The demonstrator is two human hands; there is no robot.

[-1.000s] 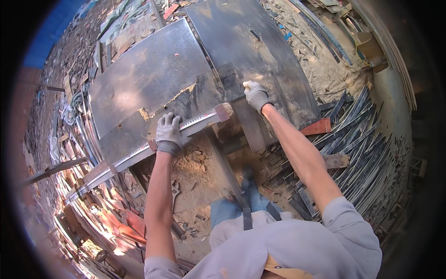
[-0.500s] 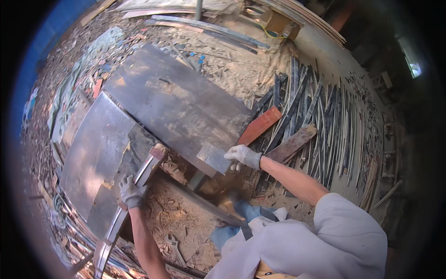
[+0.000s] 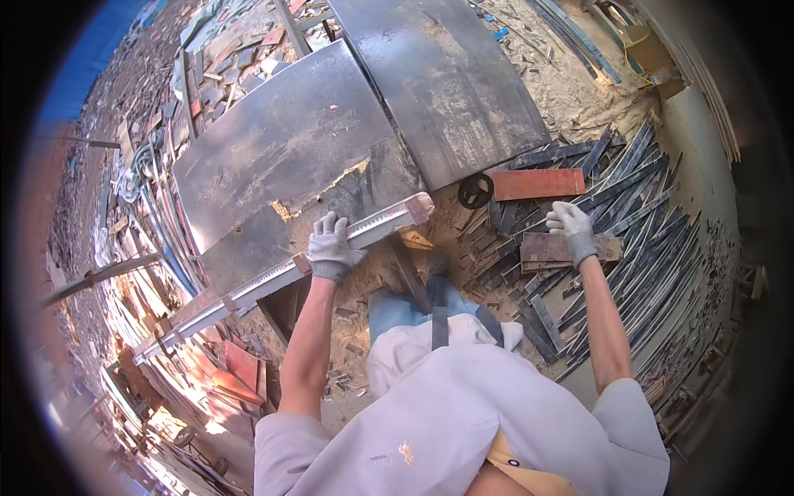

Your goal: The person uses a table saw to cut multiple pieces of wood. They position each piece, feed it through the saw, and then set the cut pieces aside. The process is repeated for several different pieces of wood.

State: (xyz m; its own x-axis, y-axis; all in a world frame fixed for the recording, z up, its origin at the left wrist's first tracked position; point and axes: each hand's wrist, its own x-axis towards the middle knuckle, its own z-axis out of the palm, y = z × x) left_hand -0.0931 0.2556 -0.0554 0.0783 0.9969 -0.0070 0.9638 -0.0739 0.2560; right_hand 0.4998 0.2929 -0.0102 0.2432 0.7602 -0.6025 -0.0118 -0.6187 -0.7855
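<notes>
Measuring rail [image 3: 382, 221] slants across the near edge of a dark counter [image 3: 285, 124] in the head view I am watching from afar, its far-right end capped by a wooden block [image 3: 420, 208]. Half a second ago the right hand [image 3: 569, 225] was at a small panel at the near edge of the second dark sheet [image 3: 451, 83]; now that panel no longer shows there, and the hand is out over the offcuts at right, leaving only the left hand [image 3: 331, 242] at the rail. That left hand lies over the rail, fingers extended and fairly close together, thumb standing apart, palm down rather than pinching. The right hand, its fingers loosely curled, sits over a brown plank [image 3: 538, 248], just beside a red board [image 3: 538, 183] and a heap of dark strips [image 3: 662, 240]. I see nothing in its grasp, but cannot tell whether the fingertips meet or whether it touches the plank.
</notes>
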